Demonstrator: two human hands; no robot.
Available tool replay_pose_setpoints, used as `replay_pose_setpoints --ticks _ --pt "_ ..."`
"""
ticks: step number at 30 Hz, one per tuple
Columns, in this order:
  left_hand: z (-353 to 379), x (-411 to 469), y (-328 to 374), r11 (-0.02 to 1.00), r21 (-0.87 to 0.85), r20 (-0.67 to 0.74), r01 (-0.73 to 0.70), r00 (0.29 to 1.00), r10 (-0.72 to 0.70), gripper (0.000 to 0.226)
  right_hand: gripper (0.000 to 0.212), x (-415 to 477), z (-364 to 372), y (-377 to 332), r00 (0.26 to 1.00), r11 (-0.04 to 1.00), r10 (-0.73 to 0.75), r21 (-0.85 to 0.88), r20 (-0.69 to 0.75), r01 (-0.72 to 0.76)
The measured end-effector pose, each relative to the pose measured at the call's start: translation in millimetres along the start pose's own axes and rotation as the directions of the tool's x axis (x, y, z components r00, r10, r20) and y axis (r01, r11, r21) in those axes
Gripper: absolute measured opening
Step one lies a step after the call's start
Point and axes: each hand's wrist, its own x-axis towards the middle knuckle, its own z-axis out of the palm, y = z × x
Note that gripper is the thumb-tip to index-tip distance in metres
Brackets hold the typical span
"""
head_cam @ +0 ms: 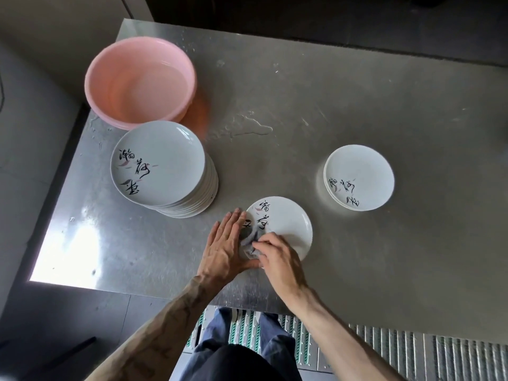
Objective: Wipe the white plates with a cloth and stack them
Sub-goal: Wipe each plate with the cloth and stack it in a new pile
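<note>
One plate (290,222) under cloth (250,243), right hand (277,261)

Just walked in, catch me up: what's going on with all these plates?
A person is wiping one white plate on the metal table. The right hand grips a grey cloth on it, while the left hand lies flat against the plate's left edge. A tall plate stack stands to the left, a short stack to the right, and a pink basin sits behind.
</note>
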Motion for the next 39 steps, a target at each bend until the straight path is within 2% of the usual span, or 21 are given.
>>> replay_pose_setpoints --ticks 2,6,7,9,11,16,20,23,25,28,30,34,39 --pt "0.2 0.3 -0.4 1.000 -0.004 -0.002 0.005 1.000 -0.005 0.137 0.029 7.8 -9.6 8.8 1.000 1.000 -0.024 -0.015 0.017 0.024" --pt "1.7 -0.1 2.8 0.999 -0.026 -0.021 0.024 0.999 -0.024 0.137 0.031 28.7 -32.6 36.8 0.944 0.962 0.269 0.007 -0.190 -0.273" --pt "1.8 -0.5 2.6 0.999 -0.023 -0.016 0.028 0.999 -0.029 0.137 0.031 26.0 -27.5 29.2 0.953 0.969 0.247 0.018 -0.175 -0.248" --pt "1.0 0.9 1.5 1.000 0.002 0.006 0.029 1.000 -0.029 0.138 0.030 13.3 -9.4 6.6 0.993 0.994 0.107 0.041 -0.041 -0.106" --pt "-0.2 1.8 0.7 1.000 0.009 0.030 0.027 0.999 -0.027 0.139 0.030 4.8 -3.1 0.8 0.999 0.998 0.029 0.059 0.035 -0.031" --pt "-2.3 0.4 3.1 1.000 0.003 0.032 0.029 0.999 -0.029 0.140 0.030 14.2 -17.3 22.4 0.986 0.985 0.153 0.097 -0.069 -0.146" --pt "-4.3 1.2 -0.6 1.000 0.008 0.038 0.009 0.999 -0.009 0.141 0.029 4.5 -1.3 5.8 0.996 0.999 -0.020 0.041 0.085 0.016" --pt "-4.2 0.3 0.1 1.000 0.026 0.052 0.015 0.999 -0.016 0.144 0.028 -1.3 -14.0 18.4 0.992 1.000 -0.011 -0.021 0.124 0.014" --pt "-4.2 0.3 1.9 1.000 0.018 0.048 0.024 0.999 -0.025 0.144 0.028 -7.0 -32.0 34.9 0.993 0.997 0.014 -0.077 0.117 -0.005" --pt "-5.6 -0.7 5.3 0.999 0.014 0.054 0.034 0.998 -0.034 0.142 0.027 -13.1 -42.8 48.1 0.994 0.987 0.110 -0.121 0.023 -0.107" --pt "-7.5 -1.0 6.6 0.999 0.021 0.070 0.039 0.997 -0.040 0.142 0.025 -15.6 -30.3 32.5 0.995 0.992 0.103 -0.079 -0.003 -0.103" --pt "-12.2 -0.9 6.9 0.999 0.034 0.104 0.018 0.994 -0.022 0.140 0.024 -26.8 -10.7 10.1 0.998 0.999 0.049 -0.013 0.042 -0.049" --pt "-15.4 -1.0 11.4 0.998 -0.065 0.059 0.021 0.998 -0.017 0.135 0.027 -8.9 -52.3 54.0 0.997 0.973 0.068 -0.216 -0.041 -0.075"
